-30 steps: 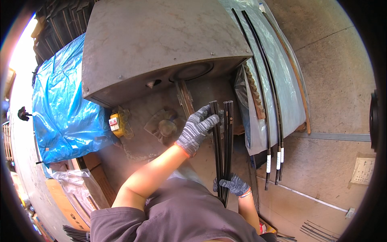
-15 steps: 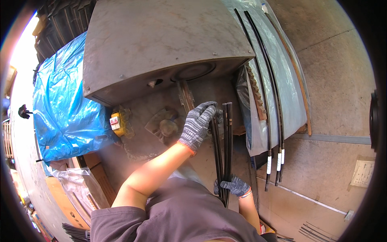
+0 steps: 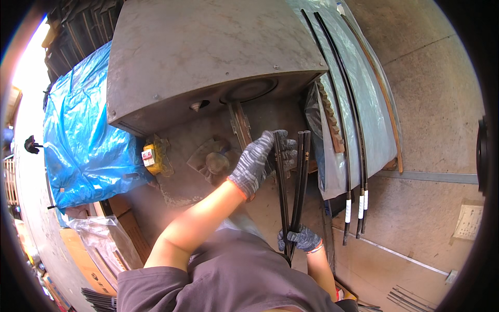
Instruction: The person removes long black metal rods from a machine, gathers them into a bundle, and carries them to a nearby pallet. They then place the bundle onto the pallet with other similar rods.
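Several long, slim black rods point(image 3: 299, 182) stand upright in front of my body, spread into two groups at their upper ends. My left hand point(image 3: 254, 162), in a grey knitted glove, is at the top of the left group. Its fingers reach past these rods and show on their right side. Lower down, my right hand point(image 3: 304, 239), in a matching glove, is wrapped round the bundle where the groups come together. The rods' bottom ends are hidden close to my shirt.
A large grey metal machine housing point(image 3: 208, 41) stands ahead. To its right, several black rods point(image 3: 349, 104) lie on a plastic-covered stack point(image 3: 382, 140). At left are a blue tarp point(image 3: 78, 135), a yellow object in clear plastic point(image 3: 152, 158) and a cardboard box point(image 3: 86, 260).
The upper ends of the rods have shifted slightly right, and the gap between the two groups is wider. My left hand's fingers now extend past the left group. My right hand stays nearly in place.
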`<state>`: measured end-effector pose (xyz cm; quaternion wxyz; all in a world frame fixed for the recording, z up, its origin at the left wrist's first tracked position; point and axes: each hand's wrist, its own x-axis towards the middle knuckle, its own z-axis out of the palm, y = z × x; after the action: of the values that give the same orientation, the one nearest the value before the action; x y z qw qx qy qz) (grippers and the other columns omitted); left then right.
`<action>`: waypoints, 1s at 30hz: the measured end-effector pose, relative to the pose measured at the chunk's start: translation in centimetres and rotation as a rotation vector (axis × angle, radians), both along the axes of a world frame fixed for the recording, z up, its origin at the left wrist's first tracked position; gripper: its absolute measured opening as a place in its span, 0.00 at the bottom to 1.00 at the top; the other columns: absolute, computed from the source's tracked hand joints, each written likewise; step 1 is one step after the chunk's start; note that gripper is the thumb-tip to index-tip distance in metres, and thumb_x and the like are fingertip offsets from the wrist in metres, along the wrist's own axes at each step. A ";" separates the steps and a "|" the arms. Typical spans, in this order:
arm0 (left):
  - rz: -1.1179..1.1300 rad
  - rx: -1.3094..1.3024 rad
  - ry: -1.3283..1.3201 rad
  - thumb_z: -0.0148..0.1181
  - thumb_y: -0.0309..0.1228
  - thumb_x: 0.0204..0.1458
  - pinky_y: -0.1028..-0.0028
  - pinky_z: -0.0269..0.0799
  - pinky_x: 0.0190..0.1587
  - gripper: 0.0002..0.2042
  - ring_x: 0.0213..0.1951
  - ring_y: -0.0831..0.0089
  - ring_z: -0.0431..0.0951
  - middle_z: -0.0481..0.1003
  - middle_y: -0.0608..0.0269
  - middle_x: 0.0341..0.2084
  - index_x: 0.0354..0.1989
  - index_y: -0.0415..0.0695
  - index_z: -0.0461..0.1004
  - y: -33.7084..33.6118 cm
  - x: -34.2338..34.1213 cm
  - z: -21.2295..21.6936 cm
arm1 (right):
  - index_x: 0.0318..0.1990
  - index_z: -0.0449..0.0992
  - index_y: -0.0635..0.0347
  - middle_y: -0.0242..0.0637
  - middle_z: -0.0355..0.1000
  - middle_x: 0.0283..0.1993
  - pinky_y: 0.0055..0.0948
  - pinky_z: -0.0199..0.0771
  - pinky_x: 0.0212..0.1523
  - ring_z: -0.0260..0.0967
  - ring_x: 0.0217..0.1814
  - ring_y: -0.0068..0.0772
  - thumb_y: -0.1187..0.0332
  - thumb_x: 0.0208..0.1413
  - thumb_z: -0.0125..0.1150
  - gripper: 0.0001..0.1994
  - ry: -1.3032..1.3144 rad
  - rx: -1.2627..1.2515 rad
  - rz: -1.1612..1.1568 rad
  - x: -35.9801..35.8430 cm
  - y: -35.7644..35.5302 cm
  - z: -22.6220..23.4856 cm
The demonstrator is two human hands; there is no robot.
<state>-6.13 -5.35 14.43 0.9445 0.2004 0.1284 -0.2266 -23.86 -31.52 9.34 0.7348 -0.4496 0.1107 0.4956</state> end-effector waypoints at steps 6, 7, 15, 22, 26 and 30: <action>0.028 0.303 -0.197 0.51 0.26 0.56 0.75 0.69 0.48 0.12 0.41 0.76 0.73 0.74 0.64 0.39 0.48 0.39 0.69 -1.3 -0.9 -0.8 | 0.42 0.73 0.69 0.42 0.73 0.33 0.36 0.73 0.39 0.73 0.35 0.38 0.60 0.53 0.62 0.18 0.000 0.011 0.012 -0.1 0.2 0.1; 0.029 0.399 -0.221 0.52 0.27 0.56 0.75 0.69 0.47 0.12 0.41 0.76 0.73 0.74 0.63 0.39 0.47 0.38 0.69 -1.4 -0.9 -1.2 | 0.42 0.73 0.69 0.42 0.73 0.33 0.35 0.73 0.39 0.73 0.35 0.38 0.60 0.54 0.61 0.18 0.001 0.019 0.014 0.0 0.3 0.3; 0.053 0.754 -0.280 0.54 0.31 0.55 0.73 0.70 0.40 0.09 0.33 0.75 0.72 0.74 0.62 0.29 0.40 0.39 0.72 -2.0 -0.9 -2.1 | 0.43 0.73 0.70 0.42 0.74 0.34 0.35 0.73 0.39 0.73 0.36 0.37 0.60 0.54 0.60 0.18 0.029 0.051 0.003 -0.6 0.4 -0.8; 0.021 0.794 -0.225 0.56 0.32 0.54 0.73 0.72 0.35 0.11 0.30 0.75 0.74 0.75 0.60 0.28 0.40 0.37 0.72 -1.4 -0.9 -0.4 | 0.45 0.72 0.70 0.43 0.74 0.36 0.35 0.73 0.42 0.73 0.38 0.36 0.61 0.54 0.60 0.19 0.017 0.031 0.029 -0.9 0.2 -1.5; 0.031 0.775 -0.204 0.59 0.31 0.52 0.75 0.71 0.37 0.12 0.32 0.79 0.73 0.76 0.63 0.30 0.41 0.37 0.73 -1.6 -0.8 -1.2 | 0.46 0.72 0.69 0.42 0.74 0.37 0.35 0.73 0.42 0.72 0.40 0.35 0.62 0.55 0.60 0.18 0.040 0.034 0.000 -1.4 0.2 -1.9; -0.004 0.706 -0.111 0.60 0.28 0.51 0.78 0.69 0.41 0.11 0.34 0.83 0.72 0.76 0.68 0.32 0.41 0.38 0.75 -1.3 -0.9 -0.2 | 0.46 0.72 0.69 0.42 0.74 0.38 0.35 0.73 0.42 0.72 0.40 0.35 0.63 0.55 0.59 0.17 0.026 0.067 0.008 -1.4 0.3 -1.9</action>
<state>-7.04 -6.67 14.28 0.8223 0.5265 0.1467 -0.1587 -25.27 -31.20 7.45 0.7460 -0.4187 0.1016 0.5077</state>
